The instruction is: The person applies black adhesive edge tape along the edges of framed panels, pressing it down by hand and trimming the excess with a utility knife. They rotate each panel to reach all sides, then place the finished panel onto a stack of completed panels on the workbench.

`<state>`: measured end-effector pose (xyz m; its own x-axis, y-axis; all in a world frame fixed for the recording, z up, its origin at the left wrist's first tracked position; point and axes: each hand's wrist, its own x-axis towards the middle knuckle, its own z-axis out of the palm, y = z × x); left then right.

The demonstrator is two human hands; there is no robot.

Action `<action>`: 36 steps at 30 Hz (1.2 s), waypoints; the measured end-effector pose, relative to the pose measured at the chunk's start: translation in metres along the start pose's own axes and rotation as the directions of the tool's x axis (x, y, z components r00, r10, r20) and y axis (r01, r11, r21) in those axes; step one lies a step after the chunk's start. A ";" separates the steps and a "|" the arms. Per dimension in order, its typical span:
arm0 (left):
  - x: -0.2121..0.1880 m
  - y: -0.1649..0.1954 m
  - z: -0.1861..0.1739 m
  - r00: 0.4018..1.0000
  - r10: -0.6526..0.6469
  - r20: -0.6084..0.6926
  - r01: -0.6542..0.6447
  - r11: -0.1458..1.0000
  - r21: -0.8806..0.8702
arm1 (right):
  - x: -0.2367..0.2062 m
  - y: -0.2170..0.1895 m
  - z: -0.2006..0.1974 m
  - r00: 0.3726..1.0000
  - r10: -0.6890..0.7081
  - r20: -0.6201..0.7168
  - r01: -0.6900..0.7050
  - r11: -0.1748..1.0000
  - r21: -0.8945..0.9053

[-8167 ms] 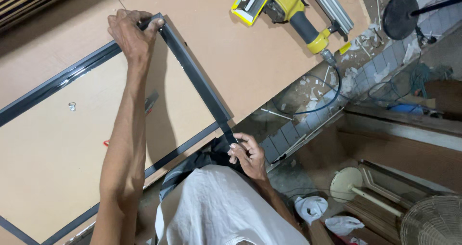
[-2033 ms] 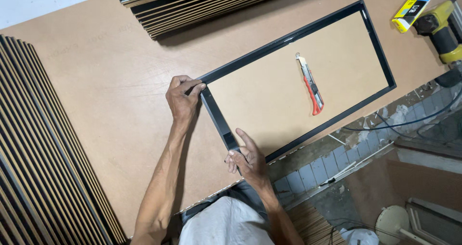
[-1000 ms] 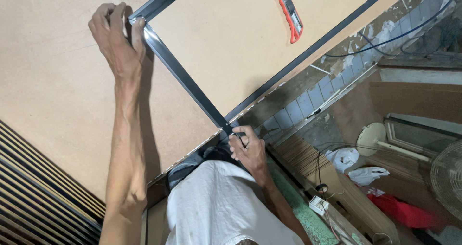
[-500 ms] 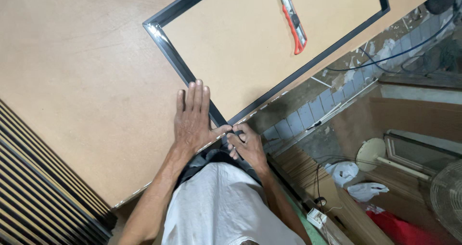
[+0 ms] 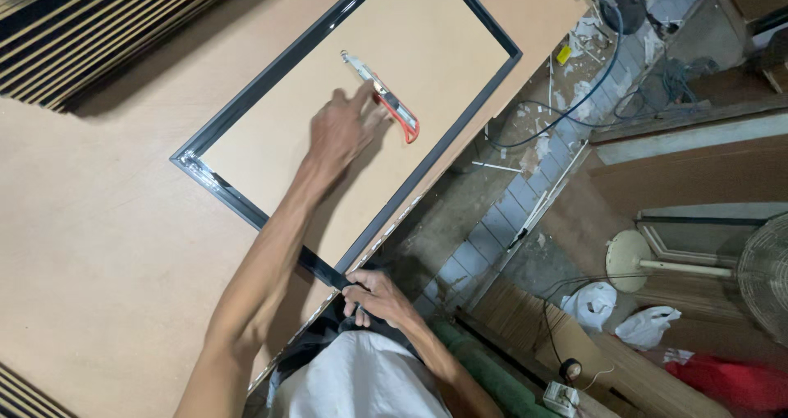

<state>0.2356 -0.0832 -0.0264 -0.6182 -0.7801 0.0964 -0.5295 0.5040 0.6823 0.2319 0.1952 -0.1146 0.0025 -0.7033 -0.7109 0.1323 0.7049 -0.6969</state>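
The dark picture frame (image 5: pixel 246 110) lay flat on the tan workbench board (image 5: pixel 98 245), set at a slant, with its near corner reaching the bench's edge, where the drop to the tiled floor (image 5: pixel 509 213) began. Wide bare board stretched to the left of the frame, bounded at the top left by a stack of dark ribbed mouldings (image 5: pixel 98 32); to the right the bench ended just beside the frame's long side.

The right hand (image 5: pixel 373 295) was closed around the frame's near corner at that edge. The left hand (image 5: pixel 338 130) stretched out over the frame's tan backing, fingers partly spread, its fingertips at the red utility knife (image 5: pixel 392 106); whether they actually touched the knife or hovered just short of it was hard to tell from this angle. The knife lay inside the frame, on the backing, slanting roughly along the frame's long sides, its metal blade end pointing away from the person.

The frame looked narrow and glossy, nearly black, with a bright reflection at its left corner.
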 end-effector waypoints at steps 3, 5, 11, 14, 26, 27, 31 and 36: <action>0.049 0.029 0.027 0.999 -0.018 0.050 0.014 0.997 0.079 | 0.000 0.004 -0.001 1.000 -0.001 -0.008 0.001 1.000 -0.020; 0.062 0.033 0.041 0.998 0.031 0.061 -0.038 0.994 0.107 | 0.001 0.010 -0.001 1.000 0.008 -0.021 -0.008 1.000 -0.004; -0.022 -0.006 0.050 0.977 0.171 0.126 -0.149 0.974 -0.170 | 0.011 0.025 0.000 0.998 0.054 -0.044 -0.055 0.998 -0.014; -0.108 -0.016 0.022 0.950 0.072 0.304 -0.035 0.992 -0.124 | 0.013 0.028 -0.005 1.000 0.012 -0.009 -0.012 0.999 -0.030; -0.299 -0.012 -0.027 0.940 -0.213 0.268 0.200 0.977 0.075 | 0.016 0.030 -0.011 0.994 0.094 -0.047 -0.094 0.996 0.011; -0.303 -0.012 -0.028 0.937 -0.216 0.276 0.198 0.976 0.092 | 0.016 0.030 -0.010 0.993 0.093 -0.067 -0.093 0.996 0.011; -0.293 -0.019 -0.021 0.861 -0.427 0.275 0.417 0.904 0.098 | 0.014 0.026 -0.004 0.994 0.045 -0.100 -0.045 0.999 0.000; -0.262 -0.038 0.020 0.855 -0.517 -0.047 0.514 0.855 -0.065 | 0.002 0.005 0.006 0.992 0.044 -0.118 -0.052 0.996 -0.066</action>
<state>0.4059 0.1092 -0.0915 -0.2275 -0.9446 -0.2367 -0.7326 0.0060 0.6806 0.2390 0.1968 -0.1192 -0.1092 -0.6559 -0.7469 0.0663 0.7449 -0.6638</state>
